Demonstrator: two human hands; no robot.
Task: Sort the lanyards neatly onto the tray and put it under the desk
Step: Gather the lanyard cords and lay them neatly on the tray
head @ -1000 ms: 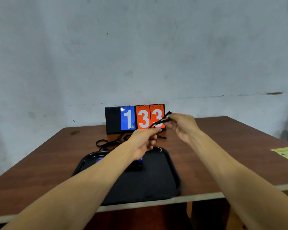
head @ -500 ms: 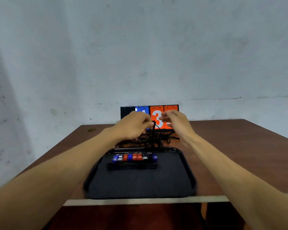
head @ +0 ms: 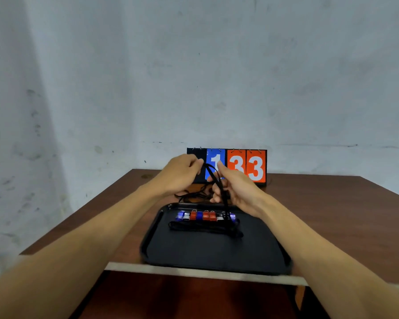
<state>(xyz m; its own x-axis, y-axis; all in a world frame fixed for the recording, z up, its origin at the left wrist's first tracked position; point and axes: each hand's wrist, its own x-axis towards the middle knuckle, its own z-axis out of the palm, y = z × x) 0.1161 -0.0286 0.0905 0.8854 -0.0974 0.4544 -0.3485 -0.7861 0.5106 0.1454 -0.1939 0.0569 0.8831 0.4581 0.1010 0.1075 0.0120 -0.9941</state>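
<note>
1. Both hands are up over the far end of the tray: left hand (head: 182, 173) is pinched shut on the top of a black lanyard strap (head: 217, 183), and right hand (head: 235, 187) has its fingers curled around that same strap lower down.
2. That strap runs from the hands down to the tray (head: 214, 252), its lower end among the row there.
3. On the black tray, a row of lanyards (head: 205, 221) lies side by side, blue, silver and red clips lined up at the far end, black cords bunched just in front of them.
4. Just beyond the tray, a loose tangle of black cords (head: 191, 194) sits on the brown tabletop (head: 332, 215).
5. At the back, a flip scoreboard (head: 244, 165) stands upright, showing a blue 1 and an orange 33, partly hidden by the hands.
6. Behind it all, a pale wall (head: 194, 77).
</note>
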